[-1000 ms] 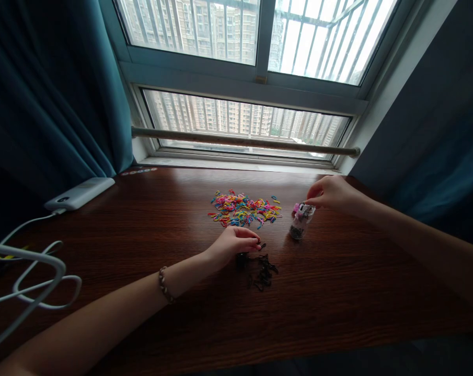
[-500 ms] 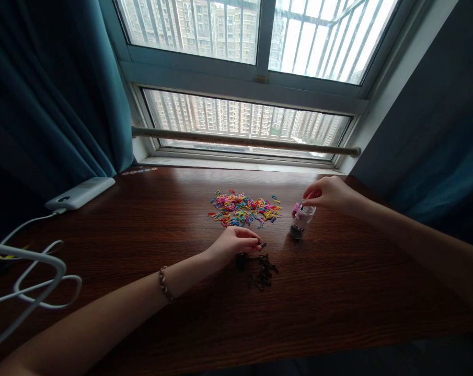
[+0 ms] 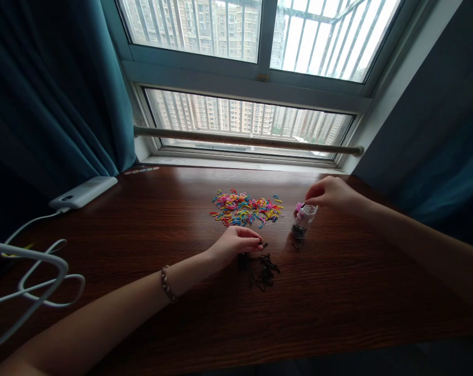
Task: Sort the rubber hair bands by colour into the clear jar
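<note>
My left hand (image 3: 240, 244) is closed in a pinch, with a small black hair elastic (image 3: 265, 245) showing at its fingertips. Just below it lies a loose heap of black hair elastics (image 3: 267, 271). My right hand (image 3: 326, 193) pinches a small dark elastic (image 3: 303, 206) over the mouth of a clear jar (image 3: 309, 211). Inside the jar, black elastics (image 3: 298, 230) cover the bottom. One more black elastic (image 3: 295, 246) rests on the table in front of the jar. A pink object (image 3: 299, 207) is partly hidden behind it.
Multicoloured hair elastics (image 3: 246, 209) are spread across the brown table (image 3: 161, 209) beyond my left hand. A white power bank (image 3: 83, 192) with a looped white cable (image 3: 64, 266) is at the left. The window ledge (image 3: 236, 164) borders the far edge.
A black elastic now lies on the table in front of the jar, where none showed before. Both hands stay in nearly the same place; the view has shifted slightly.
</note>
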Demonstrator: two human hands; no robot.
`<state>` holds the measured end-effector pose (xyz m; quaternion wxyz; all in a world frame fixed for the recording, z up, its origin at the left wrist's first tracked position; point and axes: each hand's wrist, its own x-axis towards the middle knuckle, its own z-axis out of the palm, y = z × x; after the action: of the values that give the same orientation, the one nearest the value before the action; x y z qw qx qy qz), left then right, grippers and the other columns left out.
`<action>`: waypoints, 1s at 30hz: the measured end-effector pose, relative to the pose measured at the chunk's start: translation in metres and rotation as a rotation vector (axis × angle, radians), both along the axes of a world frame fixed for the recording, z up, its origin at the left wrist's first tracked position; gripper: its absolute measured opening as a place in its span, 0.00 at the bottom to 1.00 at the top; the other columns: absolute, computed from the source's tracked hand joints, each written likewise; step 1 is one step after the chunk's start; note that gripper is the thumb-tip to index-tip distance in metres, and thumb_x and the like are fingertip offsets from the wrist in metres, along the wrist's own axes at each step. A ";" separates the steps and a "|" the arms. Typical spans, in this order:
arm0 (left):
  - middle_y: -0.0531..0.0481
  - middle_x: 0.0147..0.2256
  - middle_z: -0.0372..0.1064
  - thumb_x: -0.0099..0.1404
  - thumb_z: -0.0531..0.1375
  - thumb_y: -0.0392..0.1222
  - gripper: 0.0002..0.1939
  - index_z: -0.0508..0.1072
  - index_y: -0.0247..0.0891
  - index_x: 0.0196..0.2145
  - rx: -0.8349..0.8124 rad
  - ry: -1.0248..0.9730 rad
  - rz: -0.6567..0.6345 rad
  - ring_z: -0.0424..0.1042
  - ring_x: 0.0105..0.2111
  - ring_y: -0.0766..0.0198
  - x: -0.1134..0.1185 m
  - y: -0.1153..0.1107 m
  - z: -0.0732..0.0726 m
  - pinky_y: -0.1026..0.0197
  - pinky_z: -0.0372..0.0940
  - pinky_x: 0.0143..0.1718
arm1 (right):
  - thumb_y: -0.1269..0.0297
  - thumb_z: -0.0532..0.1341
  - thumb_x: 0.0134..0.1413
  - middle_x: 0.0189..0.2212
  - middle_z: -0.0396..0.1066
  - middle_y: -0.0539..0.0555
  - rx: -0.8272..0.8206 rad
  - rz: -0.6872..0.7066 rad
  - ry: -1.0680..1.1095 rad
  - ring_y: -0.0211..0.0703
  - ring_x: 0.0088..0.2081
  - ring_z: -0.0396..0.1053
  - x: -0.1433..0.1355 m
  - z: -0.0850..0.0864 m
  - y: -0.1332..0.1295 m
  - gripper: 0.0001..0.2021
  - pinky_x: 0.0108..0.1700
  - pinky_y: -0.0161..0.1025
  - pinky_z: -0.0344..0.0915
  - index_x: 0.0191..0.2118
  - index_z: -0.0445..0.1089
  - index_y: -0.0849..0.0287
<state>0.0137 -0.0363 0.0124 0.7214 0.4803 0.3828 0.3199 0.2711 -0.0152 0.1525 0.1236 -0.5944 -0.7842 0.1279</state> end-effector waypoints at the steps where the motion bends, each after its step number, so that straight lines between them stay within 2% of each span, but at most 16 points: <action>1: 0.44 0.29 0.73 0.46 0.66 0.40 0.13 0.73 0.30 0.29 -0.001 0.001 -0.001 0.73 0.30 0.63 0.000 0.000 0.000 0.63 0.66 0.38 | 0.64 0.60 0.41 0.23 0.73 0.51 -0.002 -0.002 0.012 0.38 0.27 0.68 0.001 0.001 0.000 0.08 0.28 0.32 0.60 0.27 0.74 0.62; 6: 0.44 0.30 0.73 0.46 0.66 0.40 0.13 0.73 0.30 0.29 -0.004 0.006 -0.003 0.73 0.30 0.63 -0.001 0.001 -0.001 0.62 0.66 0.38 | 0.64 0.61 0.39 0.22 0.72 0.51 0.035 -0.029 -0.038 0.38 0.27 0.68 0.005 0.009 0.000 0.07 0.28 0.33 0.59 0.26 0.74 0.61; 11: 0.44 0.29 0.73 0.45 0.67 0.40 0.13 0.73 0.30 0.29 -0.007 0.003 -0.003 0.73 0.30 0.63 -0.001 0.000 0.000 0.62 0.66 0.38 | 0.67 0.61 0.38 0.20 0.72 0.50 0.065 -0.003 -0.118 0.37 0.24 0.67 0.004 0.008 0.000 0.06 0.26 0.33 0.59 0.25 0.75 0.60; 23: 0.44 0.28 0.73 0.46 0.66 0.41 0.13 0.74 0.29 0.29 0.013 0.010 -0.011 0.73 0.30 0.64 -0.001 0.000 -0.001 0.62 0.66 0.38 | 0.70 0.60 0.39 0.22 0.72 0.51 0.012 0.010 -0.031 0.38 0.25 0.68 0.006 0.008 0.003 0.07 0.27 0.32 0.62 0.27 0.74 0.62; 27: 0.44 0.29 0.74 0.46 0.66 0.41 0.13 0.74 0.30 0.30 0.016 0.015 -0.011 0.73 0.31 0.63 -0.002 0.001 0.000 0.62 0.66 0.39 | 0.69 0.60 0.41 0.22 0.72 0.51 0.097 0.020 0.046 0.38 0.26 0.69 -0.001 0.010 -0.012 0.06 0.28 0.32 0.63 0.28 0.74 0.62; 30: 0.44 0.28 0.74 0.46 0.66 0.40 0.12 0.74 0.30 0.30 0.026 0.058 -0.018 0.73 0.31 0.63 -0.004 0.004 0.003 0.62 0.66 0.38 | 0.68 0.58 0.46 0.22 0.72 0.51 0.053 0.110 0.050 0.37 0.25 0.69 -0.014 -0.006 -0.035 0.07 0.28 0.32 0.63 0.29 0.73 0.61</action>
<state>0.0099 -0.0326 0.0150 0.7064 0.5022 0.3951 0.3044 0.2570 -0.0502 0.1468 0.1514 -0.5435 -0.8156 0.1284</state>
